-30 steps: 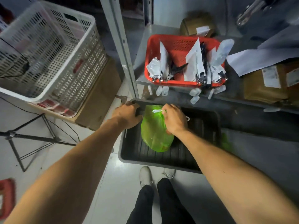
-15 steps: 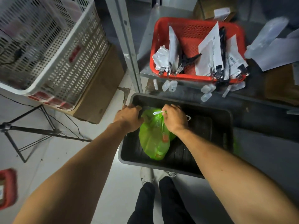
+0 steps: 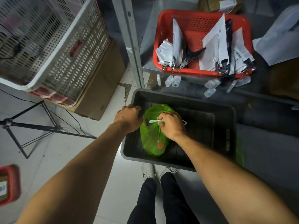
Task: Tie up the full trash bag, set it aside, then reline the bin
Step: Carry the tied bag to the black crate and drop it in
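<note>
Bag point(image 3: 153, 139) lifted slightly; right hand point(image 3: 173, 126) grips neck, left hand point(image 3: 128, 118) steadies.

trash bag point(image 3: 153, 139): translucent green | bin point(image 3: 226, 113): black, ribbed | basket point(image 3: 161, 38): red | crate point(image 3: 90, 46): white lattice

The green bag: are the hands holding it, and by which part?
The right hand grips the green bag at its gathered top, by a white strip. The left hand holds the black bin rim, not the bag.
</note>
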`<state>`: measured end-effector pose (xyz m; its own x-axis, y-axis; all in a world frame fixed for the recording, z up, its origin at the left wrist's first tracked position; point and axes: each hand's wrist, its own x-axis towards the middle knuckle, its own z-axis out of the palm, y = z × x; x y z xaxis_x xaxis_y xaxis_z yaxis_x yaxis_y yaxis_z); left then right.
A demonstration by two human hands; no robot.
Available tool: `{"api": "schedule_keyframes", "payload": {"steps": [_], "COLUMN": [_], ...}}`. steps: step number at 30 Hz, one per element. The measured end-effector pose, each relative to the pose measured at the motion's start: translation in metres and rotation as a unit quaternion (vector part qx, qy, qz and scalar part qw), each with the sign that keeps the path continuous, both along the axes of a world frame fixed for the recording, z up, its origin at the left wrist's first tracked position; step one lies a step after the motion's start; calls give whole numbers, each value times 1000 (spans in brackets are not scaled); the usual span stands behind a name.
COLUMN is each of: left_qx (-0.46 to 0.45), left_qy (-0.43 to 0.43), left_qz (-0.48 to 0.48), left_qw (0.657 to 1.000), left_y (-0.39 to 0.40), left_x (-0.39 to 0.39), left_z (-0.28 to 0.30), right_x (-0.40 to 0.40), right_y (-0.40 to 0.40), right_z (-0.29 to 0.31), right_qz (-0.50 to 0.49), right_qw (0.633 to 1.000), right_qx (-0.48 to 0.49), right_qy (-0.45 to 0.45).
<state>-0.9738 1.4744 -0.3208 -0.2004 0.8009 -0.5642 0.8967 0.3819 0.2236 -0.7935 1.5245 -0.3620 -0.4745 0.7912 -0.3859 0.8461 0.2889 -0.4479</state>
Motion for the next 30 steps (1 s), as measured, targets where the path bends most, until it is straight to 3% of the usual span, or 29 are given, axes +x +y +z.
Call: {"api": "schedule_keyframes", "payload": {"steps": [18, 30], "left_qx": [25, 82], "left_qy": [21, 38], "left_qz": [-46, -141], "left_qw": [998, 986], "left_y": [-12, -8], "left_x": [6, 68], "left_z": [55, 143], "right_x": [33, 108], "right_y": [-23, -46], "right_z": [62, 169], "right_qz": [-10, -58], "right_qw": [999, 984], "right_qx": [26, 142], "right_qy": [-44, -94]}}
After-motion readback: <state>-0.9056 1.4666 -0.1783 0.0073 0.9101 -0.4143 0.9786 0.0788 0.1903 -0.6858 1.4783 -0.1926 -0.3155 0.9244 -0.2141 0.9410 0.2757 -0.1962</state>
